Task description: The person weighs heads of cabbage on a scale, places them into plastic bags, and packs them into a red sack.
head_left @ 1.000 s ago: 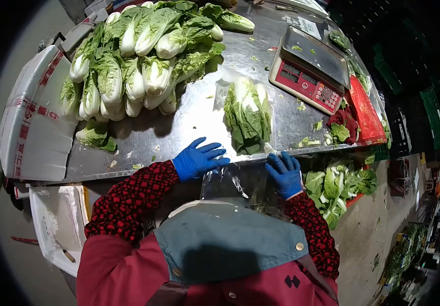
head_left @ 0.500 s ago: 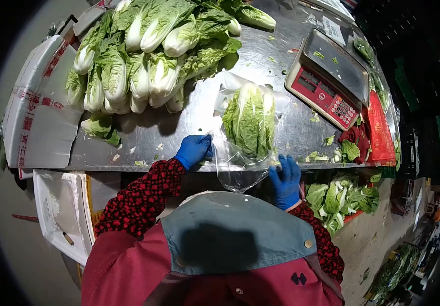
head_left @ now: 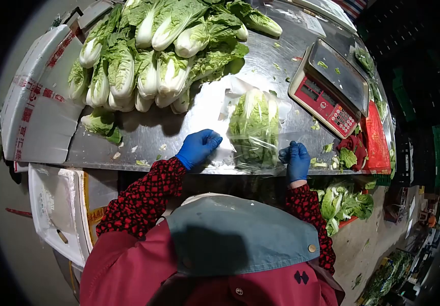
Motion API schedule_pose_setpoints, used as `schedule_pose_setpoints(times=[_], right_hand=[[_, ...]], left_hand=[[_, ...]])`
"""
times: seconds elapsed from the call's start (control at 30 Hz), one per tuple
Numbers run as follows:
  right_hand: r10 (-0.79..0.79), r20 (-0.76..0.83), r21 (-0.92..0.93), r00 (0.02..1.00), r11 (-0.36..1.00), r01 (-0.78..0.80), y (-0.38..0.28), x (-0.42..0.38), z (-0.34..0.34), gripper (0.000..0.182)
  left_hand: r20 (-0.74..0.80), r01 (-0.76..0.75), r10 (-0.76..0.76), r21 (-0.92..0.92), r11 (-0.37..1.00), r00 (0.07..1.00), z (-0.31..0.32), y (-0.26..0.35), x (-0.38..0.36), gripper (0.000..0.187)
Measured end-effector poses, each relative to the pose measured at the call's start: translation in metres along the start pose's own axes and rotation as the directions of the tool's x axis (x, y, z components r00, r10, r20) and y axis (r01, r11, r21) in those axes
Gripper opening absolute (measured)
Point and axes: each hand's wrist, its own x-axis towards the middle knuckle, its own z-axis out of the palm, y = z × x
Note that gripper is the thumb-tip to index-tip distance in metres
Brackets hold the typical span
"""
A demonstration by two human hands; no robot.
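Observation:
A Chinese cabbage [head_left: 254, 120] lies near the front edge of the metal table with clear plastic wrap [head_left: 253, 148] over its near part. More of the wrap shows under and beyond it. Both my hands wear blue gloves. My left hand [head_left: 198, 149] is closed at the left of the cabbage, its fingers pinching the edge of the wrap. At the right, my right hand [head_left: 296, 162] is closed too, holding the other side of the wrap. The wrap stretches between the two hands across the leaves.
Several Chinese cabbages [head_left: 169, 76] are piled at the back left beside a white foam box [head_left: 41, 107]. A red weighing scale [head_left: 330, 89] stands at the right, near a red bag [head_left: 377, 137]. Loose leaves [head_left: 345, 201] fill a crate below the table edge.
The near edge of the wrap has come up from below the table edge and over the cabbage. Both hands moved away from me; my right hand went from spread to closed.

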Motion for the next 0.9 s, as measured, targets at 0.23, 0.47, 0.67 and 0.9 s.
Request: schedule_pose_setpoints(times=[0.23,0.47,0.67,0.9], right_hand=[[0.069,-0.055,-0.088,0.996,0.993,-0.073,0.003,0.009,-0.003,0.027],[0.196,-0.018,-0.106,0.981,0.975,-0.196,0.015,0.021,-0.021,0.031],[-0.130,-0.010,-0.630,0.991,0.771,0.095,0.029,0.023,-0.032,0.017],[-0.608,0.576,-0.574,0.546,0.175,0.800,-0.067,-0.025,0.068,0.059]], left_hand=[[-0.157,-0.380,0.370,-0.043,0.924,0.916,0.030,0.052,0.018,0.020],[-0.452,-0.291,0.218,-0.098,0.952,0.865,0.025,0.027,0.081,0.025],[-0.535,-0.018,0.280,0.442,0.897,0.797,0.045,-0.003,0.092,0.033],[-0.492,0.015,0.431,0.672,0.740,0.757,0.053,0.000,0.082,0.030]])
